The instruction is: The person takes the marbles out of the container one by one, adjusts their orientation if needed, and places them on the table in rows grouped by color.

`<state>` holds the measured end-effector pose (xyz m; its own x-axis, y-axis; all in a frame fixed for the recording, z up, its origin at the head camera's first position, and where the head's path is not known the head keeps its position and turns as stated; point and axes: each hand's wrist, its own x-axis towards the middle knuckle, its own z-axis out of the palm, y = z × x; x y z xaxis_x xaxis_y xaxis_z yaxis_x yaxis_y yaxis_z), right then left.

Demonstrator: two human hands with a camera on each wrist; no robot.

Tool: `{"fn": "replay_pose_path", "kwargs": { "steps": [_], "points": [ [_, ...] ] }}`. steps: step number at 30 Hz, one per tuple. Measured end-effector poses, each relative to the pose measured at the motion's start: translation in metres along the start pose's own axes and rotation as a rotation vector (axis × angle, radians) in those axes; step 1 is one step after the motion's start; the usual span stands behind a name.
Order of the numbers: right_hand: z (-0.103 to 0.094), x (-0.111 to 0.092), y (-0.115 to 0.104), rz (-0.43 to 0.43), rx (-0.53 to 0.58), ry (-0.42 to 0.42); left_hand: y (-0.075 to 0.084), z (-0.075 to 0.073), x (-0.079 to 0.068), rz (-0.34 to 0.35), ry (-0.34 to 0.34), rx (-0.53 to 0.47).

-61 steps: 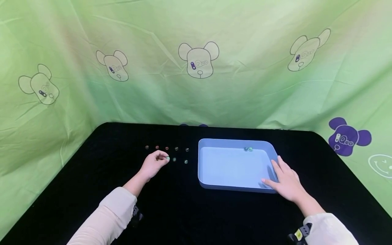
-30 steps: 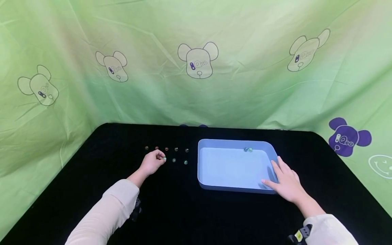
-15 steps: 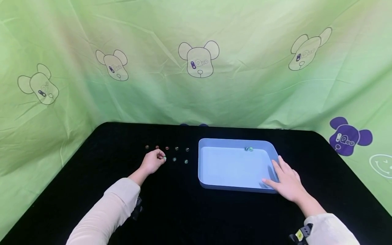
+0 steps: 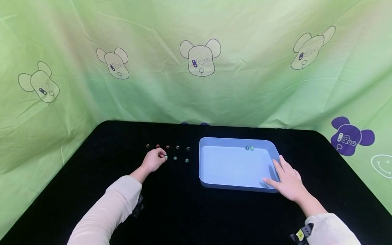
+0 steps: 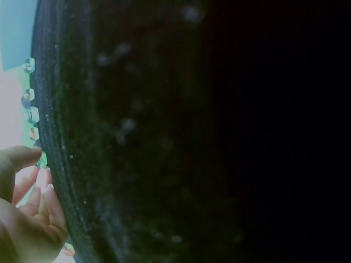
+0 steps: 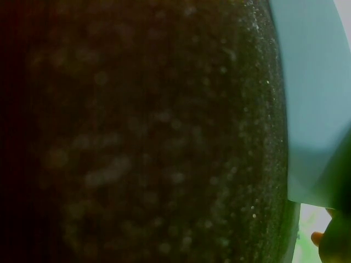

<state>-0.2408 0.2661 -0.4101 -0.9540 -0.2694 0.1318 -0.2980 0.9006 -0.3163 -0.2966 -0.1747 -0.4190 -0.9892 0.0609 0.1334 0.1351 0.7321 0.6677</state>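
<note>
Between thumb and fingers, my left hand pinches a green marble at the front row of marbles on the black cloth. The left wrist view also shows this marble at the fingertips. Two more marbles, one of them close by, lie to its right. Behind them runs a back row of several marbles, including a reddish one. My right hand rests with spread fingers on the right side of the blue tray. Two marbles sit together inside the tray near its back wall.
A black cloth covers the table. Green fabric printed with bear heads hangs behind it and at both sides. In the right wrist view the tray's wall fills the right edge.
Over the two seconds, my left hand has shifted slightly left with the green marble in its pinch, then stayed nearly still. My right hand has kept its place on the tray.
</note>
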Motion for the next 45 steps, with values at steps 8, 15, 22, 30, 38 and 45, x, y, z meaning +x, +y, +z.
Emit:
{"fn": "replay_pose_path", "kwargs": {
  "steps": [8, 15, 22, 30, 38, 45],
  "points": [
    [0.0, 0.002, 0.002, -0.003, -0.002, 0.008, 0.002, -0.004, 0.002, -0.028, -0.013, -0.057],
    [-0.001, 0.001, 0.002, -0.002, 0.004, 0.01, 0.003, -0.008, 0.0, -0.061, -0.001, -0.12],
    [-0.002, 0.0, 0.004, -0.002, -0.003, 0.017, 0.009, -0.013, 0.0, -0.082, 0.022, -0.24],
    [-0.002, -0.001, 0.005, -0.001, -0.001, 0.015, 0.02, -0.013, 0.001, -0.075, 0.025, -0.325],
    [-0.002, -0.002, 0.003, 0.002, 0.002, 0.011, 0.037, -0.006, -0.004, -0.034, -0.012, -0.356],
    [0.0, -0.001, 0.001, 0.006, 0.016, -0.01, 0.048, 0.006, -0.01, 0.015, -0.039, -0.412]
  ]
}}
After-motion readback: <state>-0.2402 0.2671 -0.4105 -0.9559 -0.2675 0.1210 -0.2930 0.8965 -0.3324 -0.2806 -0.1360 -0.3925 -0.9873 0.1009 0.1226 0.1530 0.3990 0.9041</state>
